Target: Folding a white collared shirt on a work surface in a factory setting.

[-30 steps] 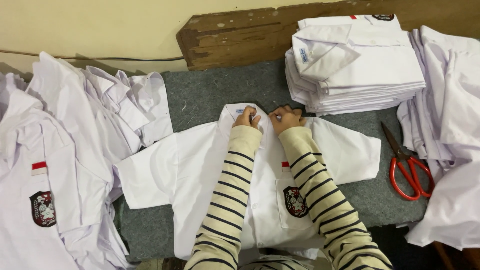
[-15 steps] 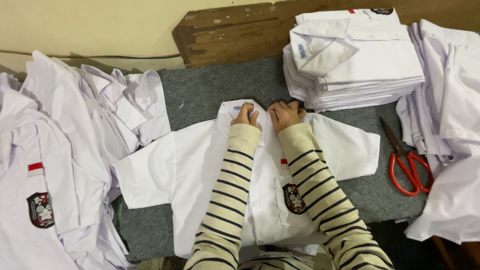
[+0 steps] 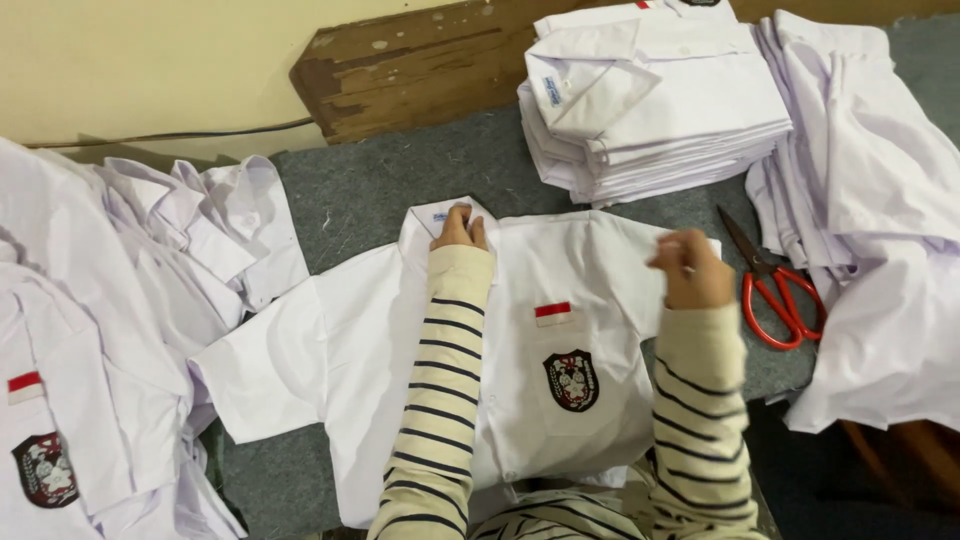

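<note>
A: We are logging the shirt [image 3: 400, 350] lying flat, front up, at centre of the grey mat [image 3: 360, 200]. Left hand [image 3: 460, 230] is pressing the collar at 12 o'clock, fingers curled onto the cloth.

B: Right hand [image 3: 692, 270] is hovering over the shoulder at 2 o'clock, closed in a loose fist; we cannot tell whether it is pinching anything.

A: In our judgement, pinning the collar while smoothing outward is keeping the front square.

B: Containers: we are seeing none. Folded stack [image 3: 650, 100] at 1 o'clock, scissors [image 3: 775, 290] at 3, loose shirts [image 3: 110, 330] at 9.
</note>
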